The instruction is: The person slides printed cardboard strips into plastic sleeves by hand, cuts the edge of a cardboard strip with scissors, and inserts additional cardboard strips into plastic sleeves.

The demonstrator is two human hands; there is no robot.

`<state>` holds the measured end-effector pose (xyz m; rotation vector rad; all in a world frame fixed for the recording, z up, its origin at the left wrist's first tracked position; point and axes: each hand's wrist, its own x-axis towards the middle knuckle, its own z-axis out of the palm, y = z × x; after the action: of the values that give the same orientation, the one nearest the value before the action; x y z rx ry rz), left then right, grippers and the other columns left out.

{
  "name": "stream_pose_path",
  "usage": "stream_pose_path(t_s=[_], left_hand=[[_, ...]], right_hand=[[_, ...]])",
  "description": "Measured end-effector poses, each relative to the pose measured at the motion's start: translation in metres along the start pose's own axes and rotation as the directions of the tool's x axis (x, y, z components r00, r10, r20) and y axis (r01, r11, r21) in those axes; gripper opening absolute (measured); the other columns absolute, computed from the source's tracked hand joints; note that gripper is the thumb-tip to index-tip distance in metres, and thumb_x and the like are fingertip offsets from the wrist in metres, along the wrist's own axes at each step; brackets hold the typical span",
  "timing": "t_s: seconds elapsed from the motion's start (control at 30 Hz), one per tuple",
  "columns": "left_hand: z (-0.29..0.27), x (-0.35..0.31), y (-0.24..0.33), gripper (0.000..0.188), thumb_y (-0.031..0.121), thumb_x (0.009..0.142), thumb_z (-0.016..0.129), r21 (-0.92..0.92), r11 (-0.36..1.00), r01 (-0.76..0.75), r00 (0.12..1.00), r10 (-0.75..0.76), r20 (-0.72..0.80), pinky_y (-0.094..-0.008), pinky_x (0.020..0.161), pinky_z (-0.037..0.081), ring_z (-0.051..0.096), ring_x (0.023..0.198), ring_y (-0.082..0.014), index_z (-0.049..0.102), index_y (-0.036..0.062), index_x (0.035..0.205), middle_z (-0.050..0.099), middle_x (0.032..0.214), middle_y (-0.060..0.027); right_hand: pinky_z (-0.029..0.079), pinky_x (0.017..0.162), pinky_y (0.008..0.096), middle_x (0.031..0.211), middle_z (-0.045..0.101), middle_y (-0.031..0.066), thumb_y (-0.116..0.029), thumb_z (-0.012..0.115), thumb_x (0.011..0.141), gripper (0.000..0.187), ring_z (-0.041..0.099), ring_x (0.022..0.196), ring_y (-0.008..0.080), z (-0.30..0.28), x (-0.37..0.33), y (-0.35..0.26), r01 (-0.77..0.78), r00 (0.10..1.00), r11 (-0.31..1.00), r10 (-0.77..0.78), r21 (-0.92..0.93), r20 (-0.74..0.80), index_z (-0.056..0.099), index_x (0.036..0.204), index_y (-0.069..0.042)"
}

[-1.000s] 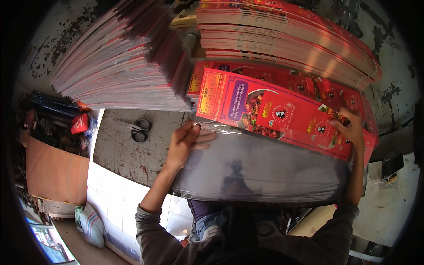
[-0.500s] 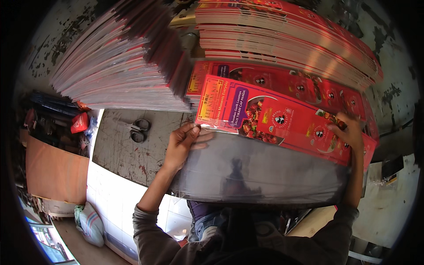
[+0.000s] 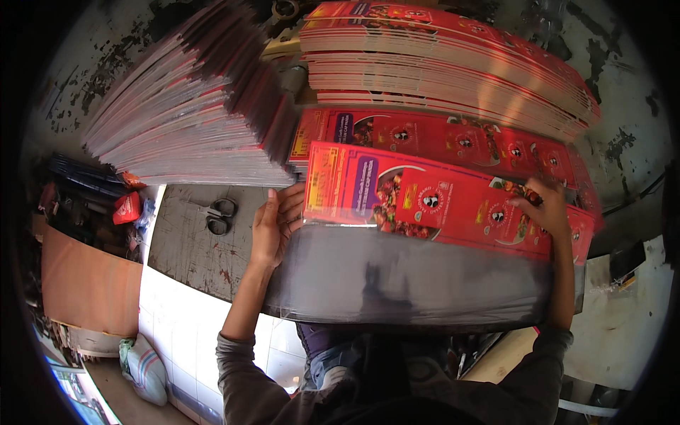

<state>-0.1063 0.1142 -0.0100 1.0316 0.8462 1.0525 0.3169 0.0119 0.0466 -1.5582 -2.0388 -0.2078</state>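
Note:
A long red printed card [image 3: 453, 205] with food pictures lies slanted over a stack of clear plastic sleeves [image 3: 326, 276] in front of me. My right hand [image 3: 545, 212] grips the card near its right end, thumb and fingers curled at the far edge. Beside the card's left end, my left hand [image 3: 278, 221] is open, its fingers stretched out and its thumb raised. Whether those fingertips touch the card or a sleeve, I cannot tell. Just beyond lies another group of red cards [image 3: 425, 138], partly covered by the front one.
A tall fanned stack of sleeved cards [image 3: 191, 120] rises at the far left. Behind the red cards stands a thick pile of matching cards [image 3: 446, 74]. Black-handled scissors [image 3: 219, 216] rest on the scratched tabletop [image 3: 191, 251]. At the lower left is a stuffed sack [image 3: 146, 372].
My left hand has let go of the card's left corner and spread its fingers, shifting slightly left. The card and my right hand sit slightly further left in view.

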Motion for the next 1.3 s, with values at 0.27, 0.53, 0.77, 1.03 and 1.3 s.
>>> stream_pose_path(t_s=[0.27,0.53,0.77,1.03,1.3], left_hand=[[0.01,0.001,0.013,0.032,0.014,0.09,0.042,0.116,0.992,0.042,0.969,-0.069,0.239,-0.0322,0.072,0.053,0.059,0.093,-0.028,0.043,-0.01,0.112,0.057,0.1,-0.0236],[0.016,0.006,0.003,0.039,0.027,0.093,0.035,0.258,0.965,0.048,0.948,-0.125,0.292,-0.0344,0.073,0.052,0.062,0.084,-0.0281,0.05,-0.0085,0.096,0.06,0.091,-0.022],[0.018,-0.002,-0.006,0.034,0.024,0.093,0.037,0.187,0.981,0.047,0.956,-0.098,0.276,-0.0335,0.068,0.052,0.063,0.076,-0.0267,0.051,-0.0073,0.095,0.061,0.087,-0.0198],[0.003,0.0,-0.018,0.031,0.021,0.093,0.039,0.363,0.932,-0.002,0.988,-0.055,0.146,-0.024,0.063,0.048,0.057,0.07,-0.0114,0.056,-0.0031,0.084,0.062,0.08,-0.0102],[0.014,0.006,-0.004,0.034,0.025,0.094,0.034,0.134,0.991,0.014,0.973,-0.044,0.225,-0.0293,0.078,0.049,0.06,0.092,-0.0245,0.049,-0.0063,0.094,0.061,0.092,-0.0203]], right_hand=[[0.036,0.044,0.0304,0.049,0.047,0.0078,-0.035,0.073,0.066,0.038,0.045,0.042,0.019,-0.007,0.02,-0.004,-0.193,0.971,0.98,0.199,-0.056,0.13,0.053,0.065,-0.003],[0.04,0.045,0.0353,0.054,0.051,0.0117,-0.037,0.062,0.077,0.036,0.05,0.046,0.0255,0.066,0.076,-0.09,-0.132,0.985,0.991,0.131,0.003,0.11,0.053,0.07,-0.003],[0.04,0.041,0.0336,0.057,0.049,0.009,-0.04,0.062,0.075,0.042,0.051,0.046,0.0223,0.084,0.073,-0.107,0.045,0.999,0.999,-0.045,-0.006,-0.021,0.057,0.1,-0.008],[0.041,0.042,0.0338,0.064,0.051,0.0095,-0.04,0.063,0.074,0.043,0.051,0.047,0.0221,0.079,0.076,-0.115,0.109,0.994,0.994,-0.108,-0.013,0.024,0.057,0.103,-0.009],[0.044,0.036,0.0311,0.058,0.05,0.0076,-0.037,0.054,0.082,0.032,0.052,0.041,0.0199,0.091,0.053,-0.144,0.347,0.902,0.92,-0.381,0.183,0.206,0.055,0.099,-0.01]])
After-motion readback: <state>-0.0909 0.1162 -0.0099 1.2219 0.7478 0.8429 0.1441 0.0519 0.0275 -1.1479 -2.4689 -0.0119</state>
